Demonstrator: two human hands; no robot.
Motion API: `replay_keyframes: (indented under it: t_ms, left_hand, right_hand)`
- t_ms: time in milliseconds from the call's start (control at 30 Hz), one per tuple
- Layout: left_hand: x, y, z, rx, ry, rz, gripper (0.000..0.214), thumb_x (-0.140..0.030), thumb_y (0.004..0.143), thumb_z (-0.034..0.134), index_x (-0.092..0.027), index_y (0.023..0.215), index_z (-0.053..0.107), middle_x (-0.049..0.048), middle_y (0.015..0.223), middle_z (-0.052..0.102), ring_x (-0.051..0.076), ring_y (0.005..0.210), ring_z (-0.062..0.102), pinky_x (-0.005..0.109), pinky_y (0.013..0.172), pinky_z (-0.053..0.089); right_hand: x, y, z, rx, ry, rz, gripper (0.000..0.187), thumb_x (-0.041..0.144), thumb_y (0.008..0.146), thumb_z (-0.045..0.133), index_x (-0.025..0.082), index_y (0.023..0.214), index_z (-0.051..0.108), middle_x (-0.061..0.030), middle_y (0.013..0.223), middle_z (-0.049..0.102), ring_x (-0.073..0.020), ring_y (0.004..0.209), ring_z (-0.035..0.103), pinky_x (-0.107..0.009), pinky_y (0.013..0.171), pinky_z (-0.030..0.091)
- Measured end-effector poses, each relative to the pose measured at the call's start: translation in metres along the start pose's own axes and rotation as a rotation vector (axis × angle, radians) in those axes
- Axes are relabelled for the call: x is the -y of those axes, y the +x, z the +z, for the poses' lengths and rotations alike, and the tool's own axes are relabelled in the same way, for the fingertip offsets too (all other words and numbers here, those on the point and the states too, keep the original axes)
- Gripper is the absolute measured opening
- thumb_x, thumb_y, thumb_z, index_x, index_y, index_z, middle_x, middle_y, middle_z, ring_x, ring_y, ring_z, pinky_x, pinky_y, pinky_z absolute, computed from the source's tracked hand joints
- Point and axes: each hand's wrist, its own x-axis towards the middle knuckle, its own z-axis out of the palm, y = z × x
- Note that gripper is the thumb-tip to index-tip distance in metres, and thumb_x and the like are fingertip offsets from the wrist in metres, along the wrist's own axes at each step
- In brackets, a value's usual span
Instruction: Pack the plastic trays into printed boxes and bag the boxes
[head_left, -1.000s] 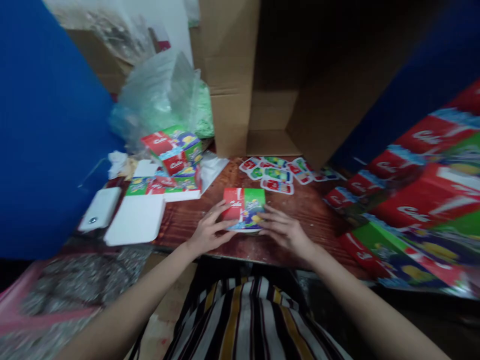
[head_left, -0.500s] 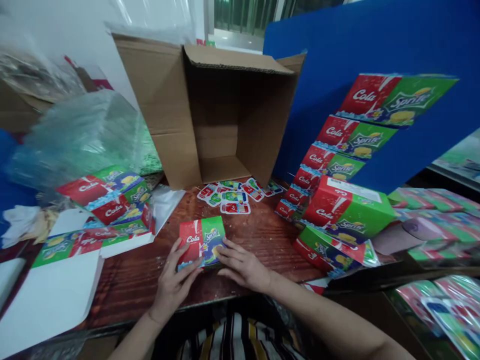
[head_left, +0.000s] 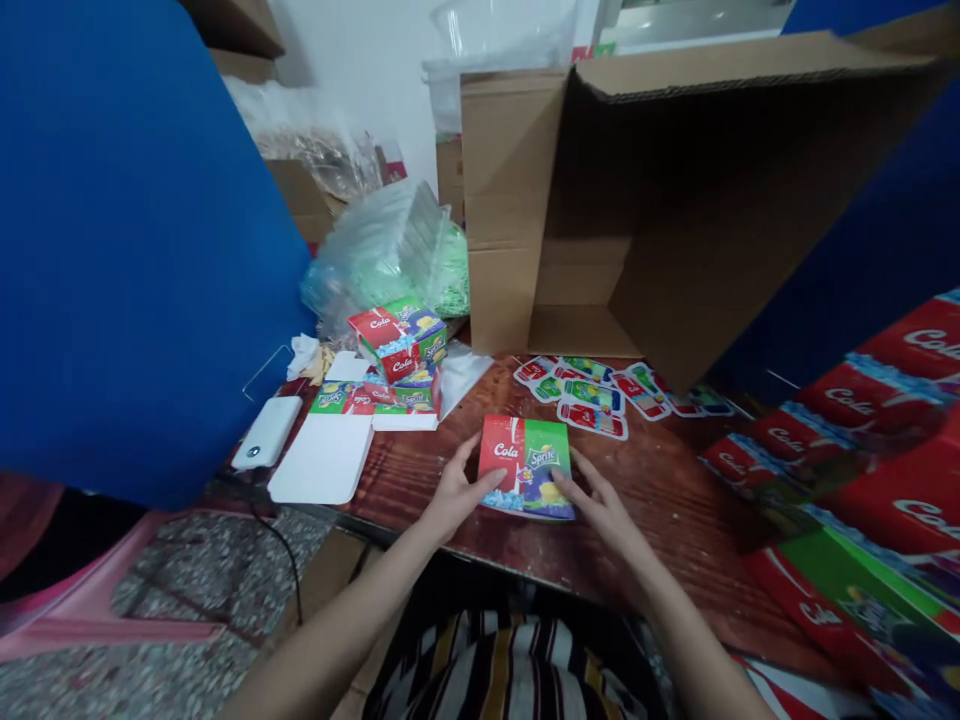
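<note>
A small red and green printed box (head_left: pixel 526 455), marked Cola and Sprite, lies at the front of the wooden table with its printed face up. My left hand (head_left: pixel 463 485) grips its left side, thumb over the top face. On the opposite side, my right hand (head_left: pixel 596 497) holds the edge, its thumb also on the printed face. Beyond the box lie several bottle-shaped printed cards (head_left: pixel 592 395) in a loose spread. To the left, a similar box (head_left: pixel 401 340) rests on flattened printed cartons (head_left: pixel 352 398) with white flaps.
A large open cardboard carton (head_left: pixel 502 210) stands at the back, its opening facing me. Stacked Cola boxes (head_left: pixel 847 400) rise on the right. A white power bank (head_left: pixel 268 432) with a cable sits at the left edge. Clear plastic packaging (head_left: pixel 382 245) is piled behind; blue panels (head_left: pixel 135 220) flank the table.
The view has swung to the left. Both hands have shifted from resting on the box's top and right side to gripping it by its two sides.
</note>
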Motion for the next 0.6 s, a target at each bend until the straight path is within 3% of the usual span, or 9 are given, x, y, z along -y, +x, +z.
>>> replay_keyframes:
  t_ms: [133,300,433,600]
  left_hand:
    - [-0.001,-0.019,0.001,0.071,-0.012,0.186,0.073,-0.029,0.073,0.079,-0.024,0.134,0.039,0.0125,0.139,0.051,0.028,0.127,0.051,0.046,0.108,0.042]
    - [0.017,-0.031,0.010,0.067,0.125,0.357,0.072,-0.025,0.068,0.082,-0.024,0.124,0.037,0.0150,0.148,0.034,0.031,0.137,0.040,0.049,0.112,0.036]
    - [0.026,-0.031,0.024,0.103,0.259,0.414,0.063,-0.023,0.071,0.079,-0.024,0.117,0.036,0.0164,0.147,0.033,0.032,0.136,0.040,0.052,0.111,0.034]
    - [0.022,-0.023,0.046,0.136,0.323,0.501,0.062,-0.018,0.068,0.078,-0.024,0.113,0.036,0.0151,0.141,0.039,0.031,0.135,0.038,0.053,0.109,0.034]
  right_hand:
    - [0.010,-0.026,0.000,-0.037,0.140,-0.177,0.069,0.035,0.079,0.077,0.031,0.139,0.043,-0.0064,0.149,0.043,-0.0268,0.137,0.041,-0.046,0.113,0.037]
    - [0.004,-0.044,-0.010,-0.033,0.243,-0.362,0.066,0.017,0.072,0.081,0.034,0.125,0.046,-0.0051,0.156,0.028,-0.0262,0.140,0.037,-0.043,0.109,0.042]
    - [-0.006,-0.052,-0.029,-0.062,0.194,-0.385,0.062,0.014,0.071,0.080,0.032,0.119,0.044,-0.0077,0.150,0.036,-0.0257,0.137,0.040,-0.042,0.105,0.044]
    - [-0.014,-0.057,-0.051,-0.180,0.095,-0.414,0.064,0.017,0.067,0.082,0.030,0.116,0.044,-0.0092,0.142,0.044,-0.0252,0.131,0.047,-0.037,0.101,0.045]
